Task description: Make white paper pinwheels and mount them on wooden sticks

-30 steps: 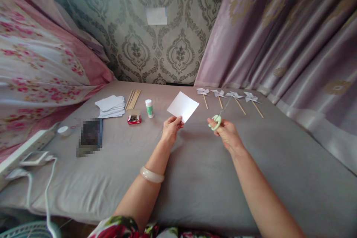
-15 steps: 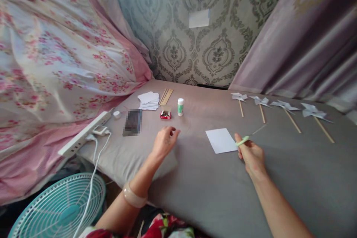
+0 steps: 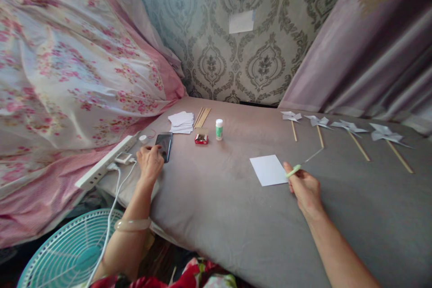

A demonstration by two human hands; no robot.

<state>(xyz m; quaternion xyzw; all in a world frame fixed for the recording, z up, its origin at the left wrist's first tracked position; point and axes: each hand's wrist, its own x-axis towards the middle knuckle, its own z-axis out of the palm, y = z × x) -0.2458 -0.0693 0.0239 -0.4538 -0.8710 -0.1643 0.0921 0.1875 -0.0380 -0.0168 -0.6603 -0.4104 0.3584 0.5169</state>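
My left hand (image 3: 150, 162) is over the near left edge of a dark smartphone (image 3: 164, 146), fingers loosely bent and apart, a fingertip seeming to touch the screen. In my right hand (image 3: 305, 190) is a pair of scissors (image 3: 294, 170) with pale green handles; the thin blades point away to the right. Beside it lies a white square sheet of paper (image 3: 268, 170), its right corner at my fingers. Past the sheet are a glue stick (image 3: 219, 130), a small red box (image 3: 201, 139) of small dark pieces, wooden sticks (image 3: 202, 118) and a stack of white paper (image 3: 181, 122).
Several paper pinwheels (image 3: 349, 126) on sticks lie at the far right. A white power strip (image 3: 104, 163) with plugged cords runs along the left edge, near a small white round item (image 3: 143, 139). Below it stands a turquoise fan (image 3: 72, 252). A patterned wall (image 3: 211, 60) closes the back.
My left hand has moved left from the middle of the grey surface to the smartphone. My right hand stays in place with the scissors.
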